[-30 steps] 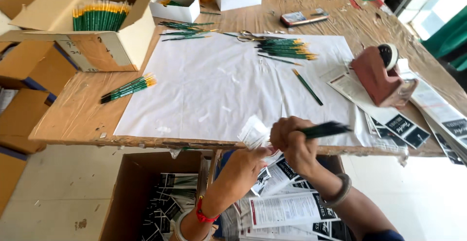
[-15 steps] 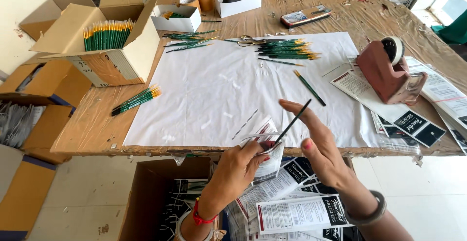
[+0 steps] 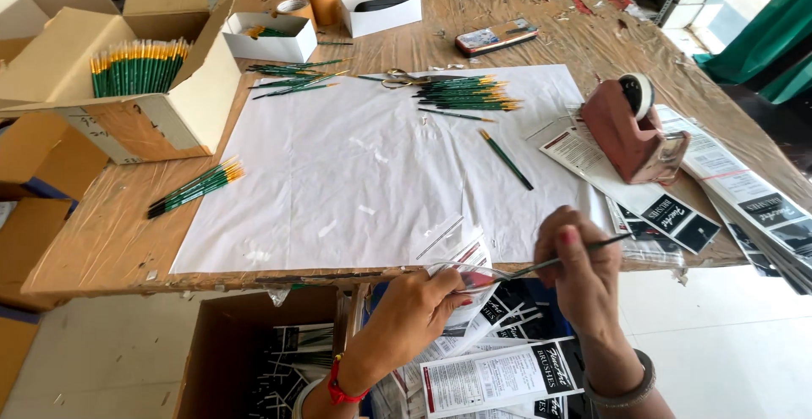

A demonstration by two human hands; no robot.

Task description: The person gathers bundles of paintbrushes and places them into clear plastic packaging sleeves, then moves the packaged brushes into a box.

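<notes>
Keep your left hand point(image 3: 423, 301) pinching the clear sleeve point(image 3: 461, 271) open while your right hand point(image 3: 579, 271), gripping the brush point(image 3: 562, 258), slides it in straight.

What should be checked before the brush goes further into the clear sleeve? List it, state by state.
1. Left hand holds the clear sleeve by its mouth: ok.
2. Right hand pinches the brush: ok.
3. Brush tip lined up with the sleeve mouth: ok, it points into it.
4. Sleeve mouth held open wide enough: cannot tell.
5. Printed card inside the sleeve: cannot tell.
6. More loose brushes within reach: ok, a pile of brushes lies on the white paper.
</notes>
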